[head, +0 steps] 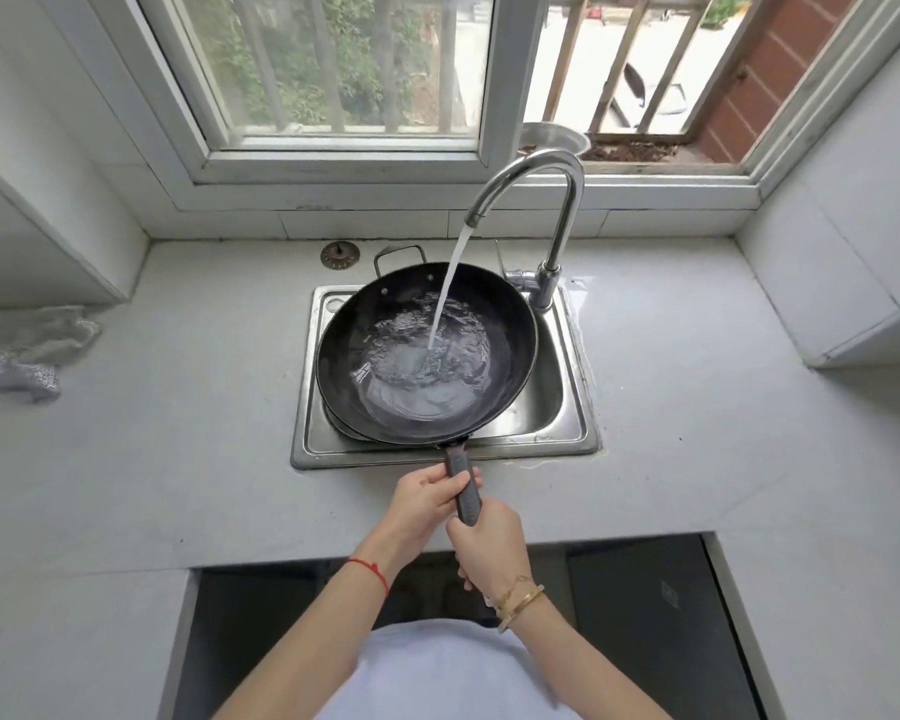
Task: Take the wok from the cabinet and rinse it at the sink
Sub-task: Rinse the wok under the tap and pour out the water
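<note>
A black wok (505, 324) hangs over the steel sink (307, 407), covering most of the basin. Water streams from the curved chrome faucet (552, 200) into the wok and pools in its bottom. Its dark long handle (462, 480) points toward me over the sink's front edge. My left hand (427, 498) grips the handle from the left, close to the wok. My right hand (489, 543) grips the handle's near end, just behind the left hand. A small loop handle (400, 254) sticks out at the wok's far rim.
A grey-white counter (178, 433) surrounds the sink. A crumpled cloth (32, 356) lies at the far left. A sink strainer (340, 254) rests behind the sink, left of the faucet. A metal bowl (554, 137) sits on the window sill. Below me the cabinet opening (645, 615) is dark.
</note>
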Action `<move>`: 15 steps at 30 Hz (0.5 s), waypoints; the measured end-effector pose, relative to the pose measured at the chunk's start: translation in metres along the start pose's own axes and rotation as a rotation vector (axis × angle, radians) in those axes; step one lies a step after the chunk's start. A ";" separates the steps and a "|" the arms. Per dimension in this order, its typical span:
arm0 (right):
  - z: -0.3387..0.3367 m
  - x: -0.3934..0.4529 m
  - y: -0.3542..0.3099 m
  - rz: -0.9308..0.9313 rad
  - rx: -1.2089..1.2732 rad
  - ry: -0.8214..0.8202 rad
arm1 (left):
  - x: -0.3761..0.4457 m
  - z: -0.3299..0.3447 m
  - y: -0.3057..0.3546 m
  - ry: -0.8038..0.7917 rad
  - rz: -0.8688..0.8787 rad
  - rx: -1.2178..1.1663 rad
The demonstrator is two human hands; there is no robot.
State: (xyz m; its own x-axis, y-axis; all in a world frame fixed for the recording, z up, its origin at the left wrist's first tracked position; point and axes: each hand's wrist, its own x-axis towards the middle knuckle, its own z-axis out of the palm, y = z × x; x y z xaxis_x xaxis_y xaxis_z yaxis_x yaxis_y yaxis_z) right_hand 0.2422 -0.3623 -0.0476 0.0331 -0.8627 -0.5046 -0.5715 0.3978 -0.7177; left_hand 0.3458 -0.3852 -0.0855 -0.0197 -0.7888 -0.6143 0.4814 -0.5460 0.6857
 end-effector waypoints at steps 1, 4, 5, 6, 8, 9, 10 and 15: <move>0.000 0.000 0.002 0.000 -0.001 0.009 | 0.000 0.000 0.000 -0.014 -0.003 -0.002; -0.003 0.000 0.006 -0.009 -0.004 0.019 | -0.001 0.005 -0.001 -0.019 0.016 0.010; -0.004 0.001 0.008 -0.011 -0.001 0.015 | -0.002 0.007 -0.001 -0.011 0.033 0.030; -0.005 0.001 0.009 -0.008 0.010 0.007 | -0.003 0.008 -0.001 -0.002 0.052 0.051; -0.006 0.002 0.011 0.010 0.047 -0.017 | -0.003 0.009 -0.002 0.020 0.089 0.087; -0.006 0.002 0.012 0.016 0.068 -0.031 | -0.003 0.009 -0.003 0.035 0.106 0.101; -0.006 0.003 0.012 0.019 0.085 -0.045 | -0.003 0.009 -0.003 0.052 0.122 0.109; -0.010 0.005 0.010 0.015 0.115 -0.113 | -0.002 0.005 -0.004 0.134 0.153 0.144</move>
State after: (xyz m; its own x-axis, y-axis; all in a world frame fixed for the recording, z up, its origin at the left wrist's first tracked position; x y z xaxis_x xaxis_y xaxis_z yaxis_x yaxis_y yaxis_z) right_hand 0.2290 -0.3660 -0.0526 0.1206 -0.8183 -0.5620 -0.4750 0.4495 -0.7565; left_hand 0.3390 -0.3829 -0.0850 0.1644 -0.8264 -0.5386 0.3397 -0.4652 0.8175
